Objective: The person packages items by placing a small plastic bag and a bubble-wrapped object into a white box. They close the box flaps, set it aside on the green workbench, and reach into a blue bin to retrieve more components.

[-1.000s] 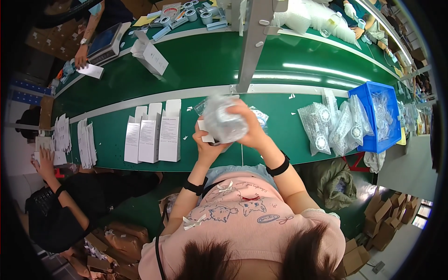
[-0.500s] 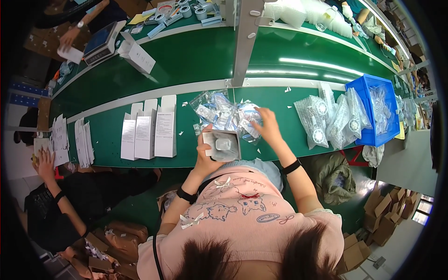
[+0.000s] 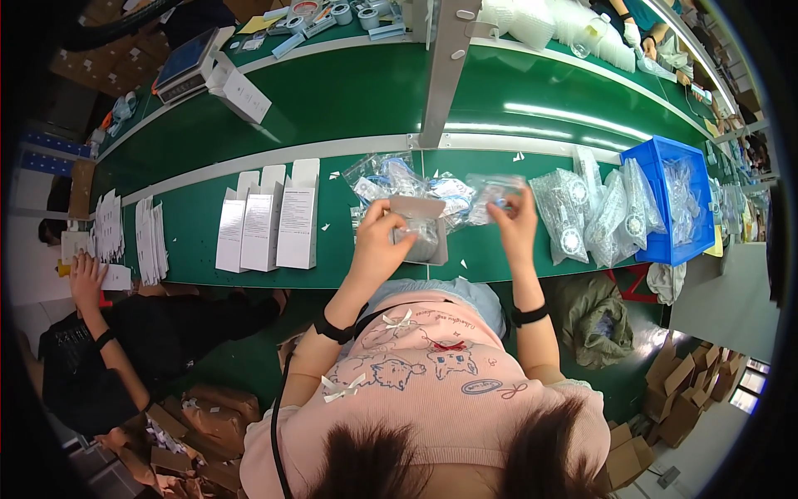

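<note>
An open white box (image 3: 442, 243) stands at the bench's near edge in front of me, with a clear plastic-wrapped item (image 3: 422, 246) inside. My left hand (image 3: 381, 244) is closed at the box's left side, its fingertips by the opening and the wrapped item; its exact grip is partly hidden. To the right, my right hand (image 3: 519, 218) pinches a small clear plastic bag (image 3: 492, 193), raised above the bench and blurred by motion. Behind the box lies a pile of clear bags (image 3: 391, 179) with blue-and-white contents.
Three tall white boxes (image 3: 298, 220) stand left of the pile, with stacks of flat white cartons (image 3: 150, 241) farther left. Bubble-wrapped packs (image 3: 562, 218) and a blue bin (image 3: 651, 245) of clear bags are on the right. A metal post (image 3: 440, 83) rises behind. A co-worker's hand (image 3: 86, 281) rests at far left.
My right hand has lifted a small clear bag off the pile and moved right with it. My left hand has shifted its hold, and the box has moved slightly right and turned.
</note>
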{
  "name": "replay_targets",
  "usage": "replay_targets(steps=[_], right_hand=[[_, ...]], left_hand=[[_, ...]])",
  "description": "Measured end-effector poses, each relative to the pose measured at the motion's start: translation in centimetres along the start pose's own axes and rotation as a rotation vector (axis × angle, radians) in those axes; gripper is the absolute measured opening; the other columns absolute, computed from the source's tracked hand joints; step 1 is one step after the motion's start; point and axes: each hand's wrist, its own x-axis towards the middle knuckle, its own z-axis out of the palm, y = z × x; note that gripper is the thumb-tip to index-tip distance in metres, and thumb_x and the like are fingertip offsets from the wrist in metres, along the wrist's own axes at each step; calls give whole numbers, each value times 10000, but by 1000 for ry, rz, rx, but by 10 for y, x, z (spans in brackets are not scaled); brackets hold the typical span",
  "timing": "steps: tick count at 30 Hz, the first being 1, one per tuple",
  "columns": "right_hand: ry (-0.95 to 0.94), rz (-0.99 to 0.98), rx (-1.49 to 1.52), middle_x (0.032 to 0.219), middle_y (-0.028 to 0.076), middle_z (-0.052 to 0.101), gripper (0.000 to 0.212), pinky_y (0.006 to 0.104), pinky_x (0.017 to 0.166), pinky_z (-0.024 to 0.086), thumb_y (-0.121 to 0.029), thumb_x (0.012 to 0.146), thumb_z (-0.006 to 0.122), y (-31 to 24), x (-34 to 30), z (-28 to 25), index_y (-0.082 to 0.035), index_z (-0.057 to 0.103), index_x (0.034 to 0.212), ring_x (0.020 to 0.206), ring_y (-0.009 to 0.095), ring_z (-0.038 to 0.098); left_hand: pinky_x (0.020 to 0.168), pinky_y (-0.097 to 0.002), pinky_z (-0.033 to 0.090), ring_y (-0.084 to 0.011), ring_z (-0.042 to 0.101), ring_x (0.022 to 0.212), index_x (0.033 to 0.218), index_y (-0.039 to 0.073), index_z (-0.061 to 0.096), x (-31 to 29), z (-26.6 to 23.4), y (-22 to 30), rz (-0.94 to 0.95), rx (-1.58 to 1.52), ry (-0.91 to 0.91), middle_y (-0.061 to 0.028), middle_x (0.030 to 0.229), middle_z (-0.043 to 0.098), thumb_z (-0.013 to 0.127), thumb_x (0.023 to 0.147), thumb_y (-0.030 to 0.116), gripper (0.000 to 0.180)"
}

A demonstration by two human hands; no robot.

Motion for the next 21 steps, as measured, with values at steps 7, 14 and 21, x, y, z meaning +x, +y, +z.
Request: replay_targets(steps=[7, 14, 21], right_hand=[[-266, -588, -91, 913, 89, 541, 316, 241, 592, 481, 36, 653, 660, -72, -35, 22, -26, 570, 949, 747, 174, 575], [-588, -857, -603, 1057, 113, 473, 394, 335, 785, 434, -81, 598, 716, -54, -40, 39, -27, 572, 960, 972, 261, 490], [-481, -579, -311, 1248, 125, 341, 771, 365, 963, 300, -153, 537, 773, -12, -35, 46, -41, 399, 1201, 1183, 241, 329]], left_hand=[[594, -266, 420, -202, 552, 705, 708, -3, 607, 19, 0, -15, -89, 48, -46, -83, 813, 550, 708, 544, 41, 197], [580, -250, 406, -172, 549, 722, 706, -4, 602, 20, -2, -23, -112, -110, -51, -75, 849, 565, 705, 569, 51, 180], [601, -247, 407, -148, 540, 785, 710, 11, 593, 14, -5, -29, -193, -204, -10, -63, 919, 562, 709, 595, 71, 175]])
